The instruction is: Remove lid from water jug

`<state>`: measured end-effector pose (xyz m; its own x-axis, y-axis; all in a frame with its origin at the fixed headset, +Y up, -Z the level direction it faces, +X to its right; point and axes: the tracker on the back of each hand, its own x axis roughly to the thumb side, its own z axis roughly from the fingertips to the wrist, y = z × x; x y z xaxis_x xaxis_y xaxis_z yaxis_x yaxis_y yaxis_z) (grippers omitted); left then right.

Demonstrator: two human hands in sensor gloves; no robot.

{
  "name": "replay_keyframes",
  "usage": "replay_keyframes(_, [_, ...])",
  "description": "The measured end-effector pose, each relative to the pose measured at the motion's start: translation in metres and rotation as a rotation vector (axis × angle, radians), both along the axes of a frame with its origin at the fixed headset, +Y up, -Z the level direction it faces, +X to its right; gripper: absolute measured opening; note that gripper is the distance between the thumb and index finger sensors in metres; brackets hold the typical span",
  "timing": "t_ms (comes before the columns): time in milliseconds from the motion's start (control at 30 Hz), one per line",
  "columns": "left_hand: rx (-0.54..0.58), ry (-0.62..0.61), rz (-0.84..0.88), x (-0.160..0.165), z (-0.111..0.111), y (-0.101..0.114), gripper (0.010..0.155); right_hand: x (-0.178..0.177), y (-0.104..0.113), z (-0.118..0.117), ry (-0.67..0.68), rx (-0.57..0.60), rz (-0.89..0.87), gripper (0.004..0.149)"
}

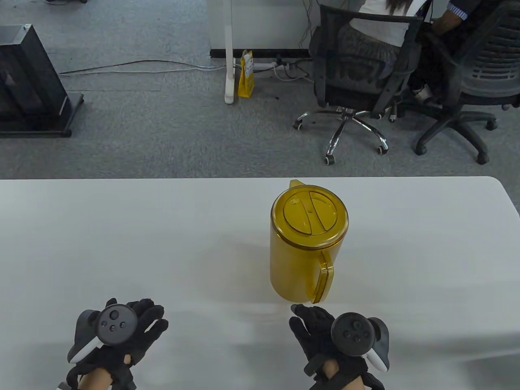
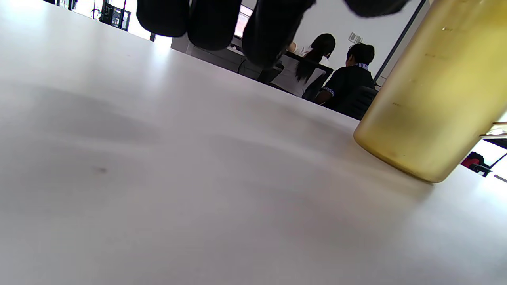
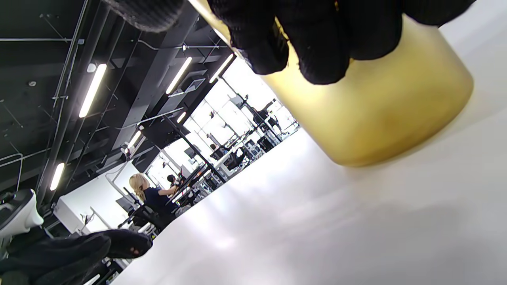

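An amber plastic water jug [image 1: 302, 256] stands upright near the middle of the white table [image 1: 122, 227], its round lid [image 1: 310, 211] seated on top and its handle [image 1: 325, 276] facing the near edge. My right hand [image 1: 313, 325] lies just in front of the handle, fingers relaxed, holding nothing and apart from the jug. My left hand [image 1: 146, 321] rests at the near left, fingers loosely bent, empty. In the left wrist view the jug [image 2: 431, 99] stands at the right, fingertips [image 2: 214, 19] along the top. In the right wrist view the jug's base [image 3: 380, 114] fills the top right behind my fingertips [image 3: 317, 43].
Beyond the table's far edge is grey carpet with two office chairs [image 1: 357, 81] and seated people at the back right, a yellow bag [image 1: 246, 73] by a white desk leg, and a black stand [image 1: 28, 81] at the left.
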<state>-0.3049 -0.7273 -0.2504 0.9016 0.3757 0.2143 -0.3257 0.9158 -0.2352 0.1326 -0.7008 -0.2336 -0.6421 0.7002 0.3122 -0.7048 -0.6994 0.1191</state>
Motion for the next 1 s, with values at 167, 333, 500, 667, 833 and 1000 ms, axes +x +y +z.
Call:
replay_keyframes(167, [0.045, -0.020, -0.051, 0.006, 0.002, 0.006, 0.062, 0.014, 0.005, 0.001, -0.047, 0.001, -0.019, 0.070])
replay_keyframes(333, [0.029, -0.034, -0.052, 0.009, 0.002, 0.004, 0.062, 0.026, 0.009, 0.002, -0.094, 0.010, -0.044, 0.070])
replay_keyframes(500, [0.026, -0.034, -0.039, 0.009, 0.002, 0.002, 0.062, 0.038, 0.012, 0.003, -0.146, 0.035, -0.064, 0.070])
replay_keyframes(667, [0.019, -0.033, -0.042, 0.010, 0.002, -0.001, 0.062, 0.050, 0.013, 0.004, -0.201, 0.062, -0.102, 0.070])
replay_keyframes(833, [-0.008, -0.028, -0.058, 0.011, 0.002, -0.005, 0.062, 0.057, 0.006, 0.004, -0.310, 0.167, -0.180, 0.071])
replay_keyframes(1000, [-0.045, -0.015, -0.018, 0.010, 0.002, -0.009, 0.062, 0.051, -0.007, -0.003, -0.265, 0.247, -0.420, 0.076])
